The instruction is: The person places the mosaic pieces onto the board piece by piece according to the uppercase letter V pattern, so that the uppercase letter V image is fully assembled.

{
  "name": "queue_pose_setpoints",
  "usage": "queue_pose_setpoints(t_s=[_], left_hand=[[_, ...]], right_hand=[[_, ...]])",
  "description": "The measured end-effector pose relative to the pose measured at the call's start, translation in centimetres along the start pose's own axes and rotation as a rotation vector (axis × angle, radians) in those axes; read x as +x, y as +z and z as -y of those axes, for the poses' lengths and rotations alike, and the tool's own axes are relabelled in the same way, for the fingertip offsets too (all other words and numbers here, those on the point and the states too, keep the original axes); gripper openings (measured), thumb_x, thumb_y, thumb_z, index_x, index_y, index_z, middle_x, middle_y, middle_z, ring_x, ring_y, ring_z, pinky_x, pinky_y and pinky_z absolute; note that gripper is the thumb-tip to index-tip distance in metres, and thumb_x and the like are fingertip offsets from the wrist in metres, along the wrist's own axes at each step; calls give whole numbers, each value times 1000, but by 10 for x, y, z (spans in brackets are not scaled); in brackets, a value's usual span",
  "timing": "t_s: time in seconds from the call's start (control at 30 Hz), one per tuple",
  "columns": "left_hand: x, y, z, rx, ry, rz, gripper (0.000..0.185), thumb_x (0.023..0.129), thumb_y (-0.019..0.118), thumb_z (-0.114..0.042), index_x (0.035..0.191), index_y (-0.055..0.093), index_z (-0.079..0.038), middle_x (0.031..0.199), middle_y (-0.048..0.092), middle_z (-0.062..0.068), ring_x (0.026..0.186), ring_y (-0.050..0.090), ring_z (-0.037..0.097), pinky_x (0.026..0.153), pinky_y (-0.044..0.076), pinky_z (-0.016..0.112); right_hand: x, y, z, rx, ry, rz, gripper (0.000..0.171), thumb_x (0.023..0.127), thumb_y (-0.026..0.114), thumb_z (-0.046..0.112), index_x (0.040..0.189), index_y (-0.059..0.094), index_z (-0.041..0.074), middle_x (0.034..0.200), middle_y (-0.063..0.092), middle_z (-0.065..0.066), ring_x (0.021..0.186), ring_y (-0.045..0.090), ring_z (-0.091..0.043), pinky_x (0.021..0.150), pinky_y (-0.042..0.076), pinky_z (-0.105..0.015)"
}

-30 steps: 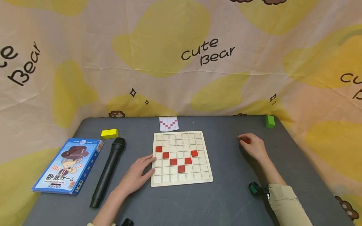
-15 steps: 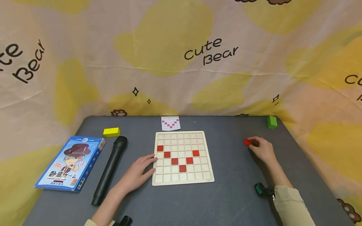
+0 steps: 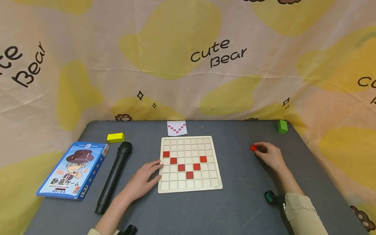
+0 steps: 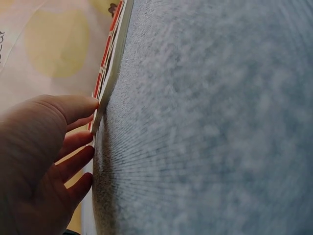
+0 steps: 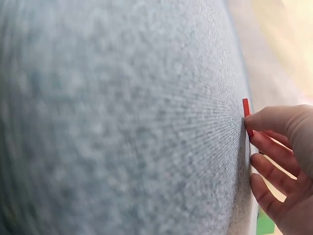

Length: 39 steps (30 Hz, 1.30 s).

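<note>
Starting at the far left, a blue card-game box (image 3: 72, 170) is lying flat on the grey table (image 3: 243, 209), with a yellow block (image 3: 115, 137) sitting just beyond its far corner. A black microphone (image 3: 113, 177) is lying lengthwise right beside the box. Now the left hand (image 3: 143, 182) is resting palm down on the table, fingers straight and relaxed, their tips touching the left edge of the wooden grid board (image 3: 189, 164); the left wrist view is showing the fingers (image 4: 78, 105) lying against that edge (image 4: 111, 73). The board is carrying six red tiles (image 3: 181, 167) in a V shape. Just behind it, a small pattern card (image 3: 177, 128) is showing a similar V. Moving right, well clear of the board, the right hand (image 3: 271, 156) is sitting on the table with its fingers curled, pinching a small red tile (image 3: 253, 148) at the fingertips. The right wrist view is catching that red tile (image 5: 246, 108) right at the table surface against the thumb. In the far right corner a green block (image 3: 282, 126) is standing alone.
</note>
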<state>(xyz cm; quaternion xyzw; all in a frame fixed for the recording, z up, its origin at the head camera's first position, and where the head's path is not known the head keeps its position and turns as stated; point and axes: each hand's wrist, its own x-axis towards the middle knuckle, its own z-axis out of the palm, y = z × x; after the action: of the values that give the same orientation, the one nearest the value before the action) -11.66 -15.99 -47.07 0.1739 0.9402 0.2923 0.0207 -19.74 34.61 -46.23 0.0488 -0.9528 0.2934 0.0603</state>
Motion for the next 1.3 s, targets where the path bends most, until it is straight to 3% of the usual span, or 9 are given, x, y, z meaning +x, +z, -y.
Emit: queue_pose_setpoints(t_s=[0.57,1.3], left_hand=[[-2,1,1,-24,6,-14,44,93,67,-21,135,59,-10,143,49,9,132,44,32,103,37,55],[-3,3,2,-31,29,-37,44,93,68,-18,135,58,-10,143,49,10,132,43,33,103,36,56]], right_hand=[[3,17,18,44,-2,-13,32,88,73,16,116,68,4,108,68,-18,101,61,-36,87,46,-52],[11,70,95,189,-136,77,29,83,78,17,111,72,11,108,68,-6,94,61,-22,83,50,-41]])
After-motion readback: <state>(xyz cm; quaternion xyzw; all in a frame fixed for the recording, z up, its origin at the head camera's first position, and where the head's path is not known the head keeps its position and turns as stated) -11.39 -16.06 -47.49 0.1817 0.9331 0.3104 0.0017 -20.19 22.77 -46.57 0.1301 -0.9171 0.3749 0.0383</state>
